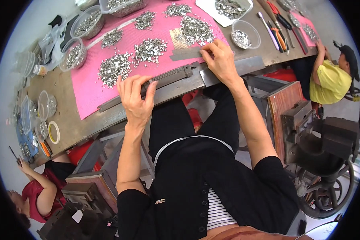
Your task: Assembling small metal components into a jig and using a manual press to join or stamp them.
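A long dark metal bar with a row of small notches along its top lies at the near edge of the pink mat. My left hand grips its left part, fingers curled over the far side and thumb at the near side. Past the bar's right end, my right hand has thumb and forefinger pinched together. Whatever is between those fingertips is too small to tell. Beside them lies a flat grey strip. Small shiny metal pieces form several heaps beyond, among them one heap near my left hand.
Clear plastic tubs of metal pieces stand at the far left, and a round tub at the right. Orange-handled pliers lie farther right. A roll of tape sits at left. Co-workers sit at both sides, one in yellow.
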A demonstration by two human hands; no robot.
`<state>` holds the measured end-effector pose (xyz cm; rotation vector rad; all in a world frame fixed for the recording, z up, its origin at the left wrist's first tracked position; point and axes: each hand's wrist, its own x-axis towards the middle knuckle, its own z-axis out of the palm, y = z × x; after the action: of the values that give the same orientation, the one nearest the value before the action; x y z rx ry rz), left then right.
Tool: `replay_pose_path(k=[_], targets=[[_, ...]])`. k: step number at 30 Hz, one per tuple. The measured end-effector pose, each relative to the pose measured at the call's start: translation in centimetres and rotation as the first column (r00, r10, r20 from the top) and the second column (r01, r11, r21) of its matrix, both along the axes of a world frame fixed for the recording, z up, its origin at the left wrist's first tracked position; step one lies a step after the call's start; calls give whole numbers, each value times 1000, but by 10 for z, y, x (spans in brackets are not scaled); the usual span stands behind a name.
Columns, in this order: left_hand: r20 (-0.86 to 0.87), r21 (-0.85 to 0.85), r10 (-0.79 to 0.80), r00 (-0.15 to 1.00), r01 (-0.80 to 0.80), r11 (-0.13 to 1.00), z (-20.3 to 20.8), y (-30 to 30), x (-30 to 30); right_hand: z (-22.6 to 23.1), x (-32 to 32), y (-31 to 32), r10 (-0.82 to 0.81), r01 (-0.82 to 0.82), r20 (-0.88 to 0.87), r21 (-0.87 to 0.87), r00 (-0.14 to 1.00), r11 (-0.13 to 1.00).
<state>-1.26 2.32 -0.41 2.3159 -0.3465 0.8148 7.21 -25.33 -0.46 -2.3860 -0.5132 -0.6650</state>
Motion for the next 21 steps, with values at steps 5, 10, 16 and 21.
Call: replay_pose_path(k=[5, 10, 16, 21], targets=[[-67, 111, 16, 998, -9, 994, -2, 12, -10, -6, 3, 4, -52, 56, 41, -101, 998, 993], [-88, 141, 39, 995, -26, 990, -5, 19, -12, 10, -6, 14, 116, -113, -84, 34, 990, 993], [-82, 211, 17, 996, 1, 977, 1, 23, -10, 15, -29, 49, 393, -392, -63, 27, 918, 920], [-62, 166, 31, 998, -20, 986, -8, 25, -11, 13, -30, 53, 418, -422, -96, -26, 903, 906]])
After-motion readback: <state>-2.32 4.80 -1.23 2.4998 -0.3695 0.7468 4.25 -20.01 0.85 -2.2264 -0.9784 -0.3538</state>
